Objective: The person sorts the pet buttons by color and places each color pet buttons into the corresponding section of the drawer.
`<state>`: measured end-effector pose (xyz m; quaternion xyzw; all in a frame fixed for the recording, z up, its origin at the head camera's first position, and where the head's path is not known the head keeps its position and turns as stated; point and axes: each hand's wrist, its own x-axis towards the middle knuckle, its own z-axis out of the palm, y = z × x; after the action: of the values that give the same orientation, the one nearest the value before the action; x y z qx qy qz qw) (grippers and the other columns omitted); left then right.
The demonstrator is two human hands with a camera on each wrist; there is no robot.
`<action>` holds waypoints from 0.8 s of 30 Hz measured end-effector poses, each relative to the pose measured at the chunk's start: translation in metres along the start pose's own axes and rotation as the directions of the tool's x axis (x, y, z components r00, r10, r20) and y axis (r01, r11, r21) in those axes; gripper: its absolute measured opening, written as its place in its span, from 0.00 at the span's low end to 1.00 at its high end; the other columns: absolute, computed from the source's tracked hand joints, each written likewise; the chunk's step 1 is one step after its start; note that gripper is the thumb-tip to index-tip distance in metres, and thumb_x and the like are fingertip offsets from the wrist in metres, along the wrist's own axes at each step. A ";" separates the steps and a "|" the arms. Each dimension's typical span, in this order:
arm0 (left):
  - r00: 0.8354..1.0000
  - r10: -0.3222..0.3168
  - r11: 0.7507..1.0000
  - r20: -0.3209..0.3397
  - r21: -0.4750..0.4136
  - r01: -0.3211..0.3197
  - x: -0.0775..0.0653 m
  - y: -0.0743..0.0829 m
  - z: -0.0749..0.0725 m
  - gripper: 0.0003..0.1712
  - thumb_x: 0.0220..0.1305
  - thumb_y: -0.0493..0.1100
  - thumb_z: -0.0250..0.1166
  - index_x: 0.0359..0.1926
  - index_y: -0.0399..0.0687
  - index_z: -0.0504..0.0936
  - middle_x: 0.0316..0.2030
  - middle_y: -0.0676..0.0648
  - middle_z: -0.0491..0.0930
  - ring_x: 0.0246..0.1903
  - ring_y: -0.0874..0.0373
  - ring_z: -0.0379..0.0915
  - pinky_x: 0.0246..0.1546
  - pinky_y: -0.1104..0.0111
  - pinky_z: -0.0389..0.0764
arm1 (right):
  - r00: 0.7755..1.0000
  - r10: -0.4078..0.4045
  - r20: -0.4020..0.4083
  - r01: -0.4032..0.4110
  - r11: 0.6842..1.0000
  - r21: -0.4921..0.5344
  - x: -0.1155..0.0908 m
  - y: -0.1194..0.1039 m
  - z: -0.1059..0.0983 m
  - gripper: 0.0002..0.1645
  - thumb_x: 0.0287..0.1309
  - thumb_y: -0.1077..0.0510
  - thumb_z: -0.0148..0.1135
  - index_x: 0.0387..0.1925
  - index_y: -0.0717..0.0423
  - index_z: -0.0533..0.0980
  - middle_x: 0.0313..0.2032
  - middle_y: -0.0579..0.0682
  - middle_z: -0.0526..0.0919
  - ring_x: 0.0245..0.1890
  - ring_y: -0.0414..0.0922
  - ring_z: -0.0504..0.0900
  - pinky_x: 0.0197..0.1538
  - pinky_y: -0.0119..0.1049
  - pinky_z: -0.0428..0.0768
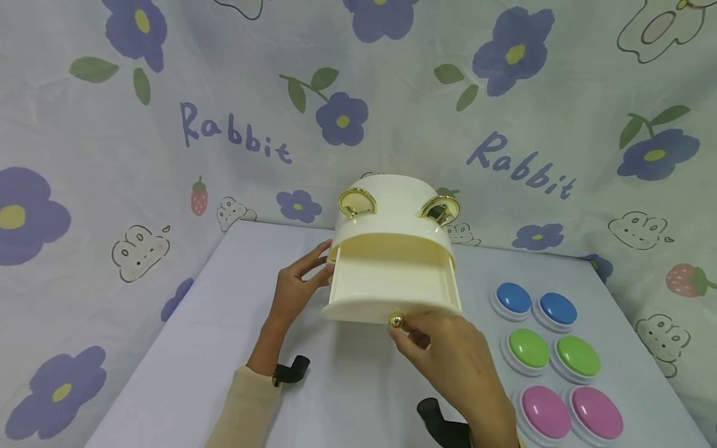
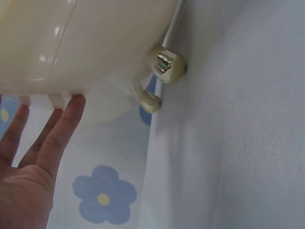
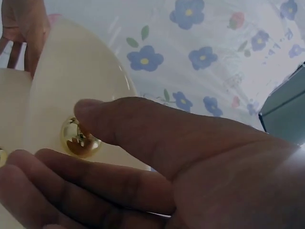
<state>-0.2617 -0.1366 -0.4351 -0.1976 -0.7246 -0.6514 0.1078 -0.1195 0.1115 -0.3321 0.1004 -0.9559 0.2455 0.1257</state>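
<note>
A cream-coloured drawer box [image 1: 392, 214] with a rounded top and two gold-rimmed ear-like pieces stands on the table. Its drawer [image 1: 394, 277] is pulled out toward me, and the inside shows bare. On the drawer's curved front sits a round gold knob [image 1: 396, 320]. My right hand [image 1: 450, 354] pinches this knob between thumb and fingers; the right wrist view shows the knob [image 3: 76, 136] beside the thumb tip. At the box's left side is my left hand [image 1: 297, 283]. In the left wrist view its extended fingers [image 2: 64, 129] rest against the box's smooth wall.
Right of the box, push buttons stand in pairs on white bases: blue [image 1: 513, 297], green [image 1: 529, 348] and pink [image 1: 546, 412]. A white table [image 1: 185, 379] lies under everything. Behind it hangs a flowered cloth [image 1: 235, 56] printed with rabbits. Small gold feet [image 2: 167, 64] show under the box.
</note>
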 end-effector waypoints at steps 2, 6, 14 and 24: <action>1.000 -0.010 1.000 0.006 -0.012 0.011 -0.004 0.000 0.004 0.30 0.67 0.38 0.68 0.69 0.49 0.74 0.68 0.49 0.71 0.60 0.46 0.75 0.43 0.65 0.88 | 0.997 0.042 0.068 -0.041 0.999 -0.021 -0.009 0.000 -0.006 0.10 0.54 0.47 0.75 0.22 0.38 0.82 0.20 0.28 0.76 0.23 0.30 0.73 0.23 0.28 0.73; 0.998 -0.028 1.000 0.057 -0.011 0.029 -0.013 0.000 0.013 0.31 0.67 0.39 0.68 0.70 0.47 0.73 0.69 0.47 0.70 0.61 0.45 0.74 0.43 0.64 0.88 | 0.994 0.038 0.104 -0.039 0.999 0.010 -0.034 0.001 -0.018 0.06 0.55 0.46 0.75 0.29 0.37 0.84 0.22 0.26 0.76 0.23 0.27 0.73 0.24 0.24 0.77; 1.000 -0.014 1.000 -0.009 0.003 0.014 -0.016 0.004 0.003 0.30 0.66 0.37 0.68 0.68 0.49 0.75 0.67 0.50 0.72 0.60 0.45 0.75 0.43 0.64 0.88 | 0.951 -0.238 -0.197 0.271 0.949 0.162 -0.049 0.040 -0.025 0.14 0.50 0.63 0.77 0.36 0.42 0.85 0.29 0.28 0.79 0.27 0.29 0.75 0.26 0.19 0.78; 1.000 0.000 1.000 -0.002 0.005 0.000 -0.011 0.007 0.003 0.30 0.68 0.41 0.68 0.69 0.50 0.74 0.67 0.50 0.72 0.60 0.48 0.75 0.45 0.63 0.87 | 0.989 0.102 -0.106 -0.106 0.994 -0.031 -0.072 0.153 -0.015 0.23 0.50 0.56 0.79 0.49 0.54 0.83 0.38 0.44 0.80 0.38 0.43 0.78 0.38 0.37 0.86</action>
<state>-0.2480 -0.1348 -0.4334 -0.1966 -0.7262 -0.6497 0.1093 -0.0874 0.2601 -0.4079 0.0350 -0.9564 0.2392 0.1642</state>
